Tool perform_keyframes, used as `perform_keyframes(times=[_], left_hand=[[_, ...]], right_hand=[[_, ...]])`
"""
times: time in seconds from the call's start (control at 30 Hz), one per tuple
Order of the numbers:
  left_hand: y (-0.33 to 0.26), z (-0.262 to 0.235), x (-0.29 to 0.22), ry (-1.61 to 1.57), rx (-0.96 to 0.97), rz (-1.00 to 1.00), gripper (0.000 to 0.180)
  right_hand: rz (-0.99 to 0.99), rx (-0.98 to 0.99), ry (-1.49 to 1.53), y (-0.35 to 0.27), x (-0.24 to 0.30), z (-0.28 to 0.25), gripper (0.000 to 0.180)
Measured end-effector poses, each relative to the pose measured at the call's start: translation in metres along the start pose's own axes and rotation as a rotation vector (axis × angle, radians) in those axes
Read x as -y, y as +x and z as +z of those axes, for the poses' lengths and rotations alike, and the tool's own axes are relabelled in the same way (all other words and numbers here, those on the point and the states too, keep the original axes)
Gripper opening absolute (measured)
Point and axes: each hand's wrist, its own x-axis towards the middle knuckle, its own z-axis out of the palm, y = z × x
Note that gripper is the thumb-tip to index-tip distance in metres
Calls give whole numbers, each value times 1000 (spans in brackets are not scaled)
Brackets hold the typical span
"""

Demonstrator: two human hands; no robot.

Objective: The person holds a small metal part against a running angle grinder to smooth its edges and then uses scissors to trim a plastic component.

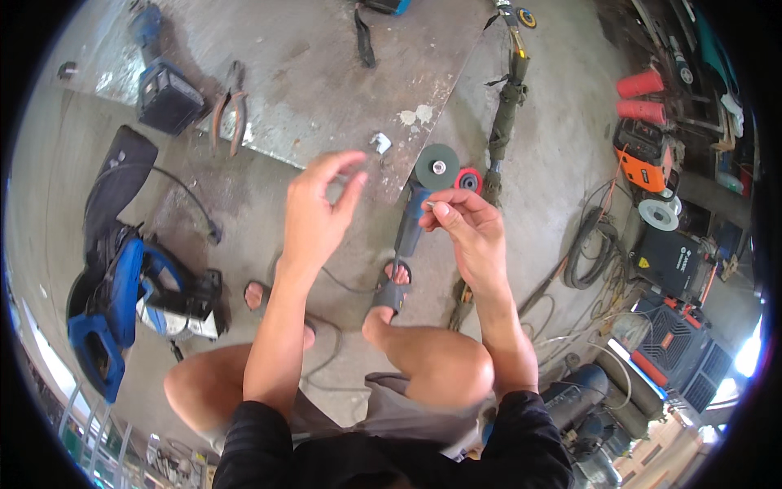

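My left hand [316, 213] is raised at the front corner of the metal plate [322, 98], thumb and fingers apart with nothing between them. Between thumb and fingertips, my right hand [471, 232] pinches a small pale metallic piece [432, 205], too small to identify. Just left of that hand, on the concrete floor, is a blue angle grinder [411, 222] with its dark round disc [432, 165] facing up. A red-rimmed disc [468, 181] lies right beside it. On the plate, near my left fingertips, sits a small white piece [380, 143].
Pliers [234, 106] and a blue cordless tool [163, 90] rest at the plate's left edge. A blue saw [163, 285] stands on the left floor. A grey cable [346, 285] runs by my feet. Orange and dark machines [643, 159] with coiled cables [590, 253] line the right side.
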Motion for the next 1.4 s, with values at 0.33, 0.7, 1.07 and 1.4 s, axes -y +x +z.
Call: perform_keyframes(times=[0.33,0.7,1.07,1.4], left_hand=[[-66,-128,-297,-420,45,-249,22],[-270,-370,-531,-357,-499,-339,15],[-651,-501,-527,-417,-1110,-425,16],[-883,-611,-516,-723,-1402,-466,23]], right_hand=[[266,169,72,-133,213,130,21],[162,682,-446,-345,359,373,16],[333,1385,-778,-624,217,580,20],[-11,2019,-996,-844,119,772,14]])
